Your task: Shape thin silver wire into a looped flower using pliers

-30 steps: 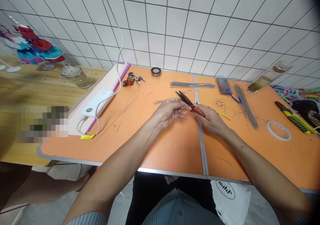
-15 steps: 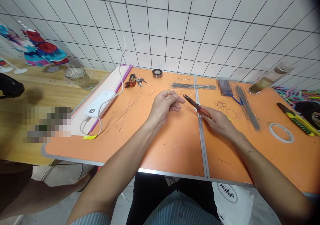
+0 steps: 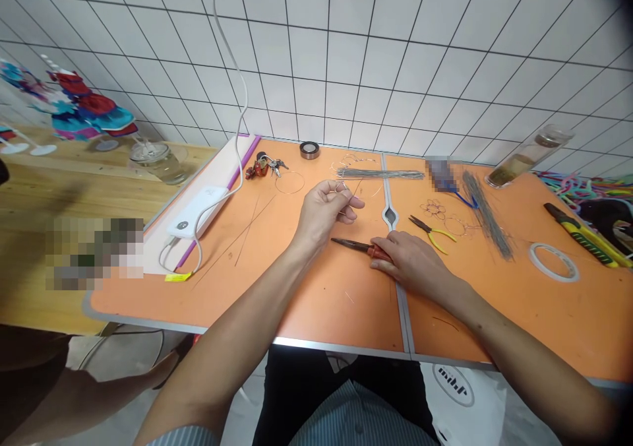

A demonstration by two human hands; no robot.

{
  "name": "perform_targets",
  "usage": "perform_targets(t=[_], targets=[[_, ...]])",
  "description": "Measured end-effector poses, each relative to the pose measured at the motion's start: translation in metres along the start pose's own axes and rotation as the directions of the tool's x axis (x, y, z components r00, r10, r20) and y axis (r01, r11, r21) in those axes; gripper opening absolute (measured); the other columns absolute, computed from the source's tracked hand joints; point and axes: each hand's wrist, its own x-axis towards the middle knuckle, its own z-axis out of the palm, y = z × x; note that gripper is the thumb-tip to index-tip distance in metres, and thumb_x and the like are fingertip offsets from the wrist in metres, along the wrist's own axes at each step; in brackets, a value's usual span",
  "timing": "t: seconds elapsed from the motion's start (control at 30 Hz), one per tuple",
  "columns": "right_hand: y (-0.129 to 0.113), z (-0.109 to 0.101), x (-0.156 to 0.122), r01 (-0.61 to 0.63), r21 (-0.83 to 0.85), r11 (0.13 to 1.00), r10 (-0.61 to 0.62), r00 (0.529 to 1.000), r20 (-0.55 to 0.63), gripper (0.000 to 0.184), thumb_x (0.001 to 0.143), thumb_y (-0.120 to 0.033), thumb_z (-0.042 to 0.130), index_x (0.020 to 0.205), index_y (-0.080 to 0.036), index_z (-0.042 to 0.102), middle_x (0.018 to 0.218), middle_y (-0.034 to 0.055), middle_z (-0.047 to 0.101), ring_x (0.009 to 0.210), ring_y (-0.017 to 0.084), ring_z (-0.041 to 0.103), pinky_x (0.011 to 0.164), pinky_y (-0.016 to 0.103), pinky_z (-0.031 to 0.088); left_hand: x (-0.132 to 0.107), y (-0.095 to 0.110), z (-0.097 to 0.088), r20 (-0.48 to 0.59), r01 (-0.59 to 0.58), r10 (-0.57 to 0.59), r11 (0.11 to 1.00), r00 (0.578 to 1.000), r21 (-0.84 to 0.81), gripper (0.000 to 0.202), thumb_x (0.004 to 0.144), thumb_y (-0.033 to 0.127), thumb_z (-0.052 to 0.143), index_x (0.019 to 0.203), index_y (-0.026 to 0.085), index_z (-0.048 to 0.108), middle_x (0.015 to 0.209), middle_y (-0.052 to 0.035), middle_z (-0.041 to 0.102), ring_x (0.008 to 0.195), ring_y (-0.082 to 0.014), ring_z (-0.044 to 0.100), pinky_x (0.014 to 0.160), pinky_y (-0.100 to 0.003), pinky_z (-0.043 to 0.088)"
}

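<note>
My left hand (image 3: 326,212) is over the middle of the orange table, thumb and fingers pinched together on a thin wire (image 3: 342,186). Much of that wire is covered by the fingers. Closer to me on the right, my right hand (image 3: 415,264) grips red-handled pliers (image 3: 353,244) just above the tabletop. Their dark jaws point left, below my left hand and apart from the wire. Small yellow-handled pliers (image 3: 429,229) lie beyond my right hand. Behind my left hand is a bundle of straight wires (image 3: 380,174). A flower-shaped wire piece (image 3: 434,208) rests on the right.
A second wire bundle (image 3: 487,215), a white tape roll (image 3: 535,259) and a utility knife (image 3: 583,238) lie right. Black tape (image 3: 309,150) and keys (image 3: 267,165) sit at the back. A white power bank (image 3: 200,212) with cable is left. Another person's leg (image 3: 99,380) shows lower left.
My right hand has drawn the pliers down and left, away from the wire, uncovering the yellow-handled pliers. My left hand stays nearly in place, still pinching the wire.
</note>
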Motion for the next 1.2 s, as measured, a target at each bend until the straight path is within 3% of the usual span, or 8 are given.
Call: perform_targets(t=[0.07,0.17,0.27,0.33,0.43,0.8,1.0,1.2], targets=[[-0.003,0.000,0.002,0.026,0.081,0.996,-0.025,1.000,-0.012,0.041,0.106,-0.048,0.069,0.135,-0.020,0.074,0.118,0.0161,0.073,0.103,0.033,0.070,0.086,0.042,0.051,-0.001,-0.001,0.001,0.011,0.006,-0.006,1.000,1.000,-0.003,0.033,0.083,0.039,0.088,0.091,0.020,0.062,0.083,-0.0057,0.083,0.059,-0.0113,0.067,0.058,-0.023,0.056],[-0.004,-0.007,0.010,-0.019,0.406,0.913,0.062,0.994,-0.091,0.039,0.101,-0.045,0.074,0.134,-0.023,0.075,0.123,0.0139,0.075,0.110,0.031,0.071,0.092,0.044,0.054,-0.003,-0.004,0.003,0.032,0.030,-0.030,0.999,0.999,-0.010,0.035,0.081,0.040,0.089,0.090,0.020,0.062,0.082,-0.0055,0.082,0.058,-0.0112,0.067,0.058,-0.022,0.056],[-0.005,-0.019,0.024,-0.087,0.774,0.628,0.304,0.942,-0.142,0.043,0.095,-0.043,0.078,0.132,-0.022,0.075,0.112,0.0096,0.078,0.100,0.026,0.074,0.090,0.042,0.058,-0.005,-0.009,0.007,0.064,0.054,-0.054,0.999,0.996,0.005,0.035,0.081,0.041,0.088,0.089,0.020,0.062,0.078,-0.0045,0.081,0.056,-0.0112,0.066,0.056,-0.022,0.054],[-0.008,-0.026,0.032,-0.022,0.904,0.427,0.370,0.916,-0.152,0.048,0.090,-0.047,0.083,0.129,-0.021,0.074,0.106,0.0074,0.077,0.096,0.024,0.074,0.091,0.041,0.059,-0.007,-0.012,0.009,0.079,0.059,-0.061,0.998,0.995,0.023,0.035,0.082,0.042,0.088,0.089,0.020,0.061,0.075,-0.0035,0.079,0.055,-0.0114,0.066,0.055,-0.022,0.054],[-0.017,-0.031,0.038,0.080,0.956,0.282,0.404,0.894,-0.194,0.046,0.085,-0.048,0.088,0.120,-0.021,0.075,0.099,0.0053,0.076,0.094,0.023,0.073,0.091,0.040,0.060,-0.007,-0.015,0.010,0.079,0.037,-0.040,0.999,0.996,0.035,0.036,0.083,0.044,0.087,0.089,0.020,0.062,0.073,-0.0018,0.077,0.054,-0.0108,0.065,0.055,-0.022,0.052],[-0.027,-0.027,0.043,0.100,0.990,0.095,0.478,0.868,-0.133,0.034,0.082,-0.046,0.091,0.100,-0.020,0.078,0.089,0.0030,0.076,0.081,0.016,0.067,0.078,0.032,0.055,-0.011,-0.021,0.014,0.110,0.007,-0.016,0.996,0.994,0.086,0.035,0.085,0.045,0.086,0.089,0.021,0.061,0.067,0.0009,0.073,0.053,-0.0111,0.062,0.056,-0.023,0.050],[-0.027,-0.027,0.044,0.147,0.985,0.095,0.438,0.882,-0.174,0.026,0.085,-0.042,0.087,0.081,-0.021,0.073,0.075,0.0015,0.073,0.071,0.015,0.061,0.072,0.031,0.051,-0.014,-0.024,0.019,0.125,0.032,-0.046,0.993,0.991,0.116,0.033,0.082,0.043,0.085,0.089,0.022,0.061,0.066,0.0014,0.072,0.053,-0.0120,0.063,0.055,-0.024,0.051],[-0.022,-0.022,0.044,0.107,0.986,0.130,0.452,0.878,-0.155,0.024,0.084,-0.040,0.087,0.084,-0.019,0.076,0.082,0.0021,0.074,0.072,0.014,0.061,0.071,0.030,0.051,-0.014,-0.020,0.016,0.073,0.070,-0.086,0.978,0.994,0.195,0.030,0.082,0.044,0.085,0.084,0.018,0.070,0.075,-0.0016,0.074,0.058,-0.0108,0.064,0.057,-0.023,0.053]])
